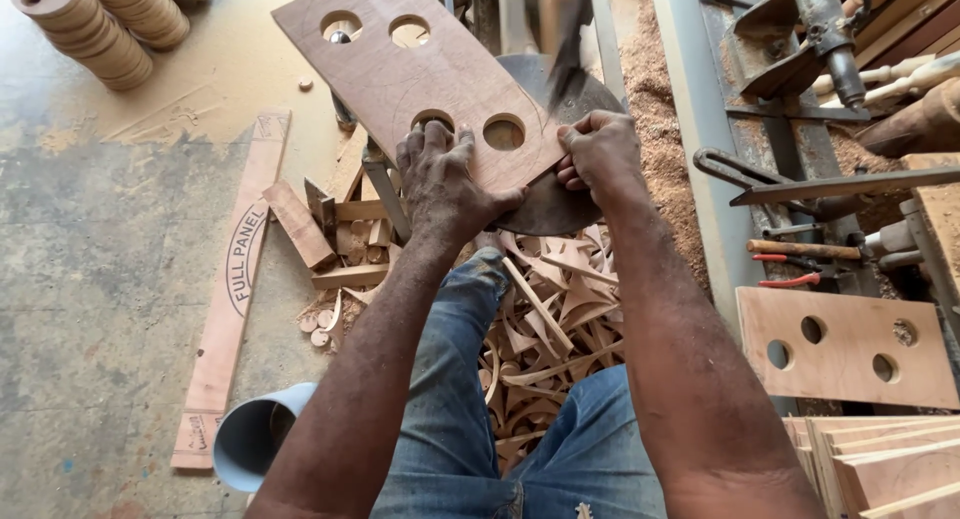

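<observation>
Both hands grip a thin, stiff, light plywood board (415,74) by its near edge, left hand (445,184) flat on top, right hand (600,154) pinching the corner.

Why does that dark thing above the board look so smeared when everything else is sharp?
In the head view, the dark streak above the plywood board is motion blur, so whatever it is cannot be made out. The left hand and right hand gripping the board are crisp. Light is soft and even, with faint shadows, no glare, and lines bowing slightly toward the edges.
</observation>
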